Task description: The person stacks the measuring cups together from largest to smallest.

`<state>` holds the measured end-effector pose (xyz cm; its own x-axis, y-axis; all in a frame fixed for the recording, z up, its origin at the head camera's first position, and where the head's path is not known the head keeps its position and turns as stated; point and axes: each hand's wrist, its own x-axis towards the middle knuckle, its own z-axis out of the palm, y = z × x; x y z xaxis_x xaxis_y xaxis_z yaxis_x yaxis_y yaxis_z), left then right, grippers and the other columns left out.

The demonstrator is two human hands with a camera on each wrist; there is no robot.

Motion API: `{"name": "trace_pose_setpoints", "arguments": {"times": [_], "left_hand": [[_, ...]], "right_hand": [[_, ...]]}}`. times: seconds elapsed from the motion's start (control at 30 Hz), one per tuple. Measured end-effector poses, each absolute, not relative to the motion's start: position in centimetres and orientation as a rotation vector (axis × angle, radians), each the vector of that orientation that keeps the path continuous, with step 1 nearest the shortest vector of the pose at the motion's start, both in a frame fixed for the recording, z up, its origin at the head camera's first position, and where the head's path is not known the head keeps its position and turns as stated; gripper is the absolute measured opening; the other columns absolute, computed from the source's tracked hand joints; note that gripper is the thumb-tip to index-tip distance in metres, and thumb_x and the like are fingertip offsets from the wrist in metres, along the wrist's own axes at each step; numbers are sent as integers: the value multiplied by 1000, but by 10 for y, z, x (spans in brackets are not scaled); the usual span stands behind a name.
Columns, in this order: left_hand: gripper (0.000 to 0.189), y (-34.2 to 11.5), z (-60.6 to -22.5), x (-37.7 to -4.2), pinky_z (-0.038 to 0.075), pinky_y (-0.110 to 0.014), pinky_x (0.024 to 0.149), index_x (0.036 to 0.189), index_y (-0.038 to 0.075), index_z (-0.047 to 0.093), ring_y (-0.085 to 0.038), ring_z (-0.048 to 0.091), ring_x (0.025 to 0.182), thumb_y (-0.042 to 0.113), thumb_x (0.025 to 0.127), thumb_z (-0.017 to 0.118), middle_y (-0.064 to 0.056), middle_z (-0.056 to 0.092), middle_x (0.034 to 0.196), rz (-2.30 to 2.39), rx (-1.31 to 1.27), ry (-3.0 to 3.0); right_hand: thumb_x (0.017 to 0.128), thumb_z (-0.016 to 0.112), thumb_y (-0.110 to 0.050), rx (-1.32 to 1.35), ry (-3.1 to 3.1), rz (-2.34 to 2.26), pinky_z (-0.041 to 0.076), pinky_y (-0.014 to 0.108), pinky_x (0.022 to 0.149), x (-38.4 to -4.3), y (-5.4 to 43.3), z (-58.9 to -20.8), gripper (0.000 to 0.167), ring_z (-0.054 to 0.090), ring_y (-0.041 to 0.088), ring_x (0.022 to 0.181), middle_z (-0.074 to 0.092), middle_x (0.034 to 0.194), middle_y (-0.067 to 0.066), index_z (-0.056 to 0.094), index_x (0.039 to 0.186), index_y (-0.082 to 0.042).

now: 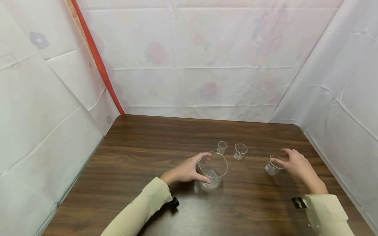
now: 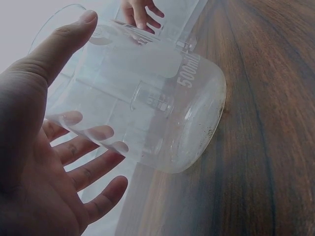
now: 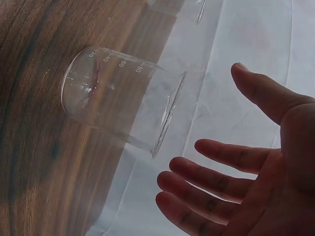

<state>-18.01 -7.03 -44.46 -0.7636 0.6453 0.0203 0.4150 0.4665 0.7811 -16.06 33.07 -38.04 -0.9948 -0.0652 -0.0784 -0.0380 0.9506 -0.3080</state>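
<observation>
A person's bare left hand point(image 1: 189, 168) and right hand point(image 1: 299, 165); pale yellow-green left sleeve point(image 1: 138, 206) with faint lettering point(image 1: 134, 199) and a wide cuff point(image 1: 162, 188); matching right sleeve point(image 1: 327, 209); small black block point(image 1: 174, 203) beside the left cuff; black piece point(image 1: 298, 202) with a yellowish mark point(image 1: 300, 204) beside the right.

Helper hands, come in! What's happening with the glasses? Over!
Left hand around big beaker, grip unclear. Right hand near rightmost beaker, not touching. Both beakers upright, nothing visibly blocking.
</observation>
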Motion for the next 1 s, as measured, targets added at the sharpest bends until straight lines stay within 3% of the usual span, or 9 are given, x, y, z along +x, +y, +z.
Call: {"name": "trace_pose_setpoints", "arguments": {"times": [0.13,0.67,1.0], "left_hand": [[92,-70,-446,-181,45,-38,103,147,25,35,-15,53,126,46,72,84,-2,54,143,1185,914,2445],[91,-70,-446,-180,45,-37,103,146,26,35,-15,54,125,47,72,84,0,54,142,1191,900,2442],[93,-70,-446,-180,45,-37,103,147,25,35,-14,53,126,47,72,84,1,54,142,1186,896,2446]], "right_hand": [[92,58,-56,-69,2991,-453,38,68,89,-160,332,-382,84,47,58,114,48,129,42,45,132,16],[90,64,-49,-60,2975,-434,44,63,80,-160,332,-388,80,56,52,102,58,111,36,46,131,18],[93,60,-50,-54,2976,-432,47,59,77,-162,335,-393,80,58,51,99,60,108,36,46,128,21]]}}
